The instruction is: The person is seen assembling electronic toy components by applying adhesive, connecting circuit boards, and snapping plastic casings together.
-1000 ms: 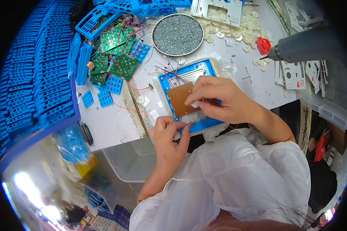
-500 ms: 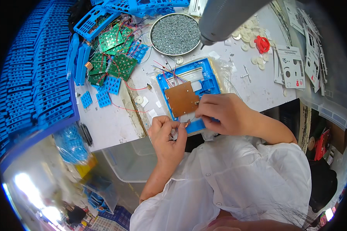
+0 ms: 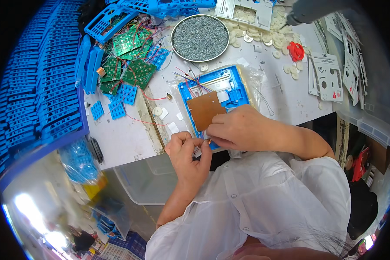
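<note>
Seen from the head camera, a person's left hand (image 3: 187, 157) pinched a small coppery piece (image 3: 209, 141), partly hidden, at the near edge of a blue casing (image 3: 235, 89) on a white worktable (image 3: 132, 145). The right hand (image 3: 239, 128) was just beside it, fingers drawn close together; whatever they gripped could not be made out. A brown board (image 3: 205, 110) lay askew over the casing, by the right fingertips, near coloured wires (image 3: 194, 81). Beyond stood a round bowl (image 3: 172, 47) of metal screws (image 3: 200, 38), with green circuit boards (image 3: 139, 73) to the left.
</note>
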